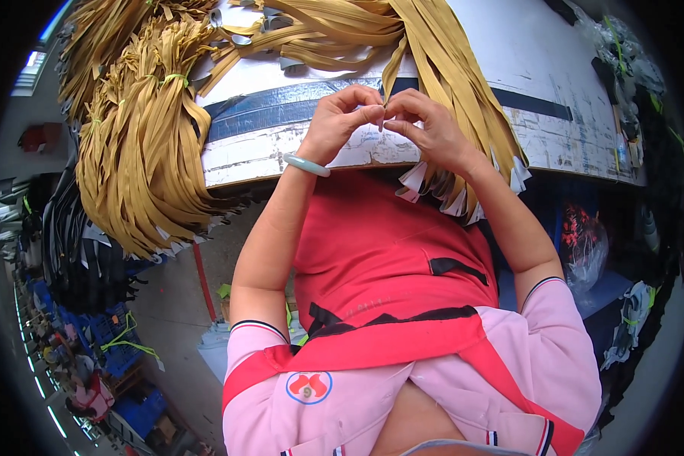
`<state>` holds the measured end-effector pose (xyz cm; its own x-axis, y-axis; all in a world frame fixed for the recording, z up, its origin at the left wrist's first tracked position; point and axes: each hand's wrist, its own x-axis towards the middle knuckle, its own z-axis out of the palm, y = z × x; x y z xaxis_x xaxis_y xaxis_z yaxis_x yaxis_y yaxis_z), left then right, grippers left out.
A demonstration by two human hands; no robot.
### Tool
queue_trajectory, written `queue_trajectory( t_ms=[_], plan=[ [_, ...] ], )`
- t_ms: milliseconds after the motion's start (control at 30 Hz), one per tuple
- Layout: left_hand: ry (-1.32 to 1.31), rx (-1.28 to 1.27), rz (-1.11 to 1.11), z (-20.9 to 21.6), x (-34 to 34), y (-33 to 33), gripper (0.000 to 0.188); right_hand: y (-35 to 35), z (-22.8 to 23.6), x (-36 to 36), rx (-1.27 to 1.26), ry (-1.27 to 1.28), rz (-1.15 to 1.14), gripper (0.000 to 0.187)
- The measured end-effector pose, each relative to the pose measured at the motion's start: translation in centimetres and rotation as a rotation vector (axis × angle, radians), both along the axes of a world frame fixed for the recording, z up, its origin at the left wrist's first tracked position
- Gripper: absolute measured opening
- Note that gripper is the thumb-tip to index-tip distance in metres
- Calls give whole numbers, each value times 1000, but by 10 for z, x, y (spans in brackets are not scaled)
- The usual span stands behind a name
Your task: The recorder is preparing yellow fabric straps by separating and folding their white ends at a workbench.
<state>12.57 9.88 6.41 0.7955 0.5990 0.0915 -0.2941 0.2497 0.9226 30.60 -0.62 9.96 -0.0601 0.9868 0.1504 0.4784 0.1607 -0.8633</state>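
My left hand [343, 124], with a pale green bangle [306, 164] at its wrist, and my right hand [432, 131] meet over the near edge of the table. The fingers of both are closed in a pinch on the end of a mustard fabric strip [391, 70], which looks like zipper tape. It runs down to my fingertips from the far side; its very end is hidden between them. A thick bunch of the same strips [452, 64] lies beside and behind my right hand, its grey-white ends [454, 199] hanging over the table edge.
Large tied bundles of mustard strips [140, 144] hang over the table's left side. Worn white board with blue tape [262, 114] covers the table [543, 57]. Black strips [83, 243] hang farther left. Plastic bags [619, 49] lie at the far right; a person [93, 395] is at lower left.
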Motion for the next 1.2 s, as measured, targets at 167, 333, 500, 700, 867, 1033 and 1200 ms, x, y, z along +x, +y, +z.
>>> queue_trajectory(
  t_ms=[167, 333, 500, 700, 867, 1033, 1200],
  plan=[
    [-28, -124, 56, -3, 2, -3, 10, 4, 1, -7, 60, 146, -107, 13],
    [-114, -188, 47, -6, 4, -3, 9, 10, -1, -5, 95, 158, -37, 15],
    [-101, -192, 112, -7, 8, -6, 9, 11, -5, -4, 53, 129, -88, 15],
    [-34, -82, 94, -17, 5, -4, 8, 15, 4, -3, -81, -4, -50, 19],
    [34, -84, 1, 3, 2, 4, 11, 20, 1, 13, -250, 324, 54, 18],
    [167, 71, -13, 24, 2, 9, 17, 23, 8, 19, -322, 523, 37, 13],
    [105, 47, 24, 16, 4, 1, 19, 28, 10, 24, -320, 482, 52, 14]
  ],
)
